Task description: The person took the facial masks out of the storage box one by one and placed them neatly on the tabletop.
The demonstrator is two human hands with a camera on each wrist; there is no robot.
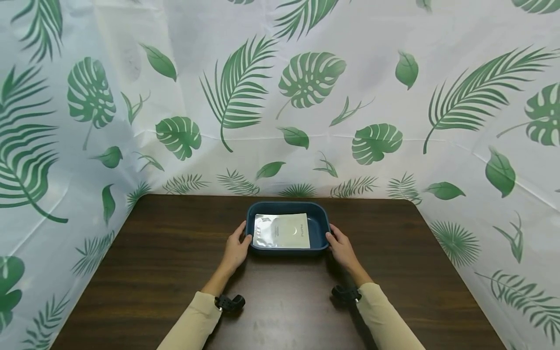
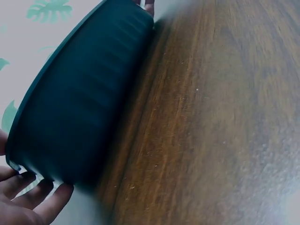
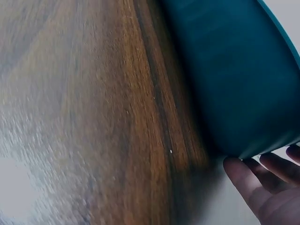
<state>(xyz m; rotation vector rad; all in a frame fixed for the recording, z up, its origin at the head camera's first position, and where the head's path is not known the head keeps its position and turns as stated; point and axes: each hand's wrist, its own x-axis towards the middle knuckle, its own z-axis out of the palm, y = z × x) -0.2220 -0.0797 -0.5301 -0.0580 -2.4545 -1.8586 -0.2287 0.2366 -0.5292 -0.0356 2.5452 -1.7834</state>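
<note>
A dark blue rectangular plastic tray (image 1: 286, 252) with rounded corners is at the far middle of the table. Inside it lies a flat sachet (image 1: 290, 231), silver on the left and cream on the right, with small print. My left hand (image 1: 236, 249) grips the tray's left end, thumb at the rim; in the left wrist view its fingers (image 2: 57, 200) press the end wall. Opposite, my right hand (image 1: 342, 249) holds the right end, thumb on the rim. Its fingers (image 3: 241, 180) touch the lower end wall in the right wrist view. The tray's underside is hidden.
The dark wood table (image 1: 175, 262) has rounded far corners. A white cloth (image 1: 323, 29) with green leaf prints hangs behind it and along both sides. Black bands sit on the left wrist (image 1: 229, 303) and right wrist (image 1: 345, 294).
</note>
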